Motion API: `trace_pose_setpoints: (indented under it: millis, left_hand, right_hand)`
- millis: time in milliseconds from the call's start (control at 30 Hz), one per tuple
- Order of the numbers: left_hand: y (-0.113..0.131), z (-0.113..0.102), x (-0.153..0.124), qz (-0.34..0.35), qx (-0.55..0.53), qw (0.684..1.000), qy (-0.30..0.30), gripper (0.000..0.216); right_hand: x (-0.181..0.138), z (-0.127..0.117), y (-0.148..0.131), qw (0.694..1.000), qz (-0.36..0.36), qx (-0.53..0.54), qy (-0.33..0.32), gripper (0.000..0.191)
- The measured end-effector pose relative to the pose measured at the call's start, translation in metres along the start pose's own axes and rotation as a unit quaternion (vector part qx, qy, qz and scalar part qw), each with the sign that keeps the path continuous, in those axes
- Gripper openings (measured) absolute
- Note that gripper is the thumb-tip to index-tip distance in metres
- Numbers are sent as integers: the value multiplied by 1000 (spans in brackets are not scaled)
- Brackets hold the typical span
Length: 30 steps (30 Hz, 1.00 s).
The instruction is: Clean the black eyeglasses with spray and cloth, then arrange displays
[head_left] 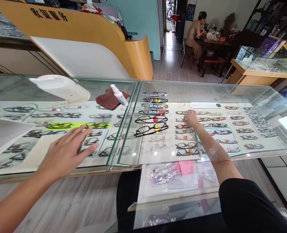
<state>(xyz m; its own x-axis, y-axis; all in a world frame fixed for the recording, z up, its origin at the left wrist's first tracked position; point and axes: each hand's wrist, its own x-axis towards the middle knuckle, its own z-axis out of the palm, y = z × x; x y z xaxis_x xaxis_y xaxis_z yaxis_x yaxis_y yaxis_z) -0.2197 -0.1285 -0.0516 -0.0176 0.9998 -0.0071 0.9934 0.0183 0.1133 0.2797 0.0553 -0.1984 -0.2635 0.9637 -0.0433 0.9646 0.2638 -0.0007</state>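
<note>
My left hand (pixel 67 152) is over the left glass case, palm down, fingers stretched out and thumb apart, above eyeglasses on a yellow-green strip (pixel 79 125). A dark edge shows between its thumb and fingers; I cannot make out what it is. My right hand (pixel 191 118) reaches over the right side, fingers bent together at a pair of eyeglasses (pixel 179 120) in a column of frames. Its fingertips are partly hidden. Left of it, several dark-framed eyeglasses (pixel 151 128) form a column, folded out. More rows of eyeglasses (pixel 212 119) lie around my right forearm.
A brown cloth (pixel 108 99) and a white spray bottle (pixel 119 95) rest on the left case, near a white pouch-like object (pixel 60 88). Below the right case, an open drawer (pixel 143 186) holds plastic bags. A person (pixel 195 34) sits at a far table.
</note>
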Motion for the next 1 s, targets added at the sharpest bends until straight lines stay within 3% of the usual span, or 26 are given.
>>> trace_pose_setpoints:
  millis: [467, 767, 1000]
  left_hand:
    - [-3, 3, 2, 1, -4, 1000, 6, 108]
    - [-3, 4, 2, 3, -2, 1000, 7, 107]
    - [0, 1, 1, 1, -3, 1000, 2, 109]
  right_hand:
    - [16, 9, 5, 999, 4, -31, 18, 34]
    - [12, -4, 0, 999, 24, -19, 11, 39]
    - [-6, -20, 8, 996, -30, 6, -85, 21]
